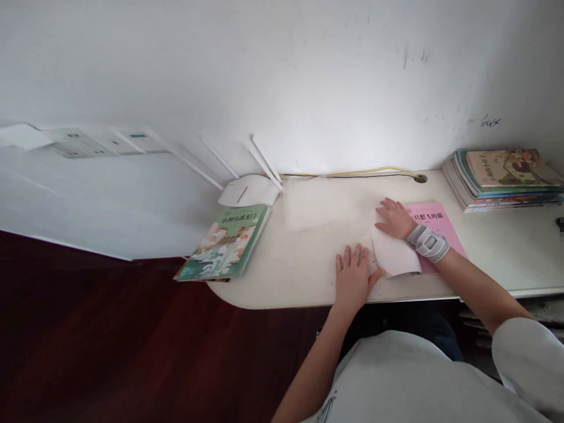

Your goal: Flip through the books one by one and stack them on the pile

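A pink book [440,226] lies on the white desk in front of me, and a white sheet of paper [394,258] covers its left part. My right hand [393,218] rests with spread fingers on the upper part of the sheet; a grey band is around that wrist. My left hand [353,275] lies flat on the desk by the front edge, fingers apart, its thumb at the lower left corner of the sheet. Neither hand grips anything. Whether the sheet is loose or belongs to the book, I cannot tell.
Several books [506,176] are stacked at the back right of the desk [304,258]. A green picture book [227,244] overhangs the left end, before a white router [249,191] with antennas. Cables [343,174] run along the wall to a hole. Wall sockets [83,143] are at left.
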{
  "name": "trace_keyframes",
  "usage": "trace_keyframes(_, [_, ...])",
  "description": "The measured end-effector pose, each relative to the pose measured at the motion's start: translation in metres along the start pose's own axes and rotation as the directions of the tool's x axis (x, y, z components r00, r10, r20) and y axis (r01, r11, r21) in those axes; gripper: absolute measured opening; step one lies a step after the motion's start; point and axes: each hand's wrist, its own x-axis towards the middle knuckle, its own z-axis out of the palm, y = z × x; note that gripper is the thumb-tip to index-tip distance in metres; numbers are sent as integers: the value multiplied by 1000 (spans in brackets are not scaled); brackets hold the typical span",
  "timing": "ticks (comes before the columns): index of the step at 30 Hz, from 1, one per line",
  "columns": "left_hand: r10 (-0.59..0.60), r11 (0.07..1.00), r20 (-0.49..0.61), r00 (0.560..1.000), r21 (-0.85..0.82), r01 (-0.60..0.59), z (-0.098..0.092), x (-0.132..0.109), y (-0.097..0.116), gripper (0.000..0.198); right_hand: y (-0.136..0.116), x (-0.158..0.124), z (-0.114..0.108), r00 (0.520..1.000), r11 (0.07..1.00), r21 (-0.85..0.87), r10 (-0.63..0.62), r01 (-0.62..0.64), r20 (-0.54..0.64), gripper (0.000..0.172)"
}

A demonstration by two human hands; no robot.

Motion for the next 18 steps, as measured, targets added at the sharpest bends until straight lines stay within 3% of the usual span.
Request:
trace_keyframes(3, [3, 1000, -7, 1000, -2, -3, 0, -1, -1, 62, -2, -8, -2, 986, 995, 101, 44, -28, -160, 45])
trace_keyframes(5, [3, 1000, -4, 1000, -1, -3, -1, -1, -1, 62, -5, -24, -9, 982, 991, 120, -30, 53, -188, 46])
trace_keyframes(7, [3, 1000, 8, 1000, 1, -3, -1, -1, -1, 62, -7, -50, -18, 968, 970, 94, -211, 224, -133, 49])
trace_keyframes(9, [4, 1000, 16, 1000, -1, -4, -1, -1, -1, 63, -8, -78, -26, 925, 924, 50, -376, 378, -49, 55])
trace_keyframes(11, [6, 1000, 19, 1000, -3, -6, -1, -1, -1, 64, -8, -103, -30, 892, 892, -6, -452, 452, 2, 54])
trace_keyframes(14, [7, 1000, 23, 1000, -4, -7, -1, -1, -1, 66, -7, -124, -28, 885, 879, -115, -465, 463, 11, 41])
trace_keyframes(18, [15, 1000, 27, 1000, 2, -15, -2, -2, -2, 66, -8, -127, -15, 895, 876, -224, -445, 427, -34, 33])
